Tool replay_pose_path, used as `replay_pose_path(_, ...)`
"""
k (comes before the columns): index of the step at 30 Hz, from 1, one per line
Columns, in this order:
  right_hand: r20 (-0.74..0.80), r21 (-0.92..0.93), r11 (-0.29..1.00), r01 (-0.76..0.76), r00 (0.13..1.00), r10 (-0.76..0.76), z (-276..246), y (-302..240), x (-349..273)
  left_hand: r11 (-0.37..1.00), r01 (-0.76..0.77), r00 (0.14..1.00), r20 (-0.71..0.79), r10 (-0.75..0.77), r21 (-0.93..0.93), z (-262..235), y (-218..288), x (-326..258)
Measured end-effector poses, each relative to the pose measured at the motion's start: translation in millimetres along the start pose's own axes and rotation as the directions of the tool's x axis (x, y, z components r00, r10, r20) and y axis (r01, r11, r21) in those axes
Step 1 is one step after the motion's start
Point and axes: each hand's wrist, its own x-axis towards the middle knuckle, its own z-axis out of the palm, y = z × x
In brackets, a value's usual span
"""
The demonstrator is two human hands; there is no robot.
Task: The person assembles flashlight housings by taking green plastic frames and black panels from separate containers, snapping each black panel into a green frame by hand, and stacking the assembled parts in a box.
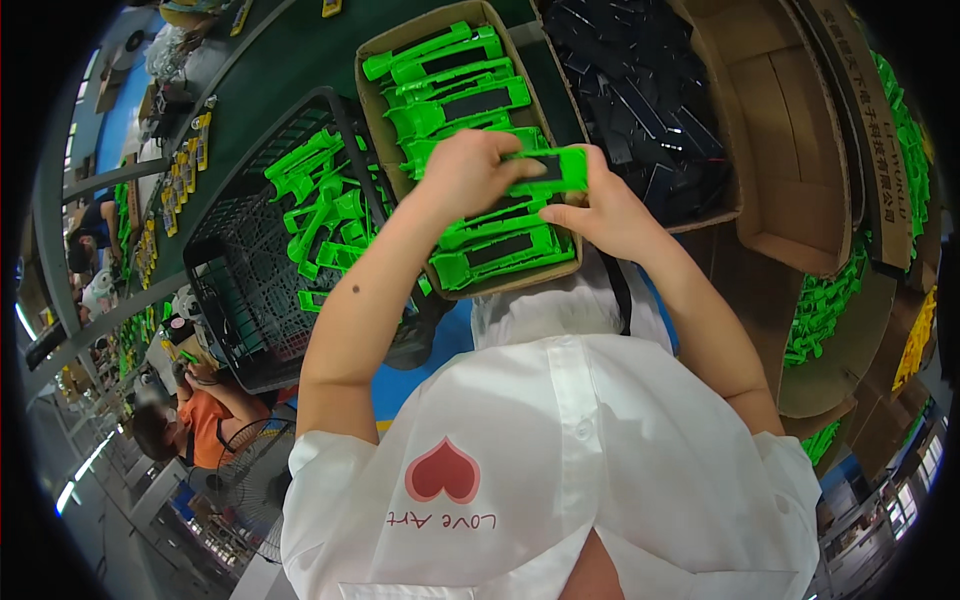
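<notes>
Pinching a green plastic housing (574, 168) by its right end with the right hand (605, 205), lengthwise across upper centre; bunching the left hand (470, 172) at its left end, grip unclear.

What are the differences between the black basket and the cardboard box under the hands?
Material look: the basket is black with open mesh, while the cardboard box is brown with solid walls.
Arrangement: in the basket, green pieces lie jumbled; in the box, they lie mostly side by side in a row.
Filling: the basket shows much bare mesh, while pieces cover most of the box.
Both hold similar green pieces and have open tops.
</notes>
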Motion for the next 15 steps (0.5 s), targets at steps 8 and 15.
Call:
replay_pose_path(8,-0.315,-0.626,0.78,0.025,0.906,-0.282,-57,10,69,0.741,0.265,0.959,-0.252,-0.133,0.617,-5,-132,58)
replay_pose_path(15,-0.338,-0.803,0.58,-0.136,0.906,-0.256,-89,57,127,0.905,0.21,0.837,-0.546,0.029,0.37,10,-104,54)
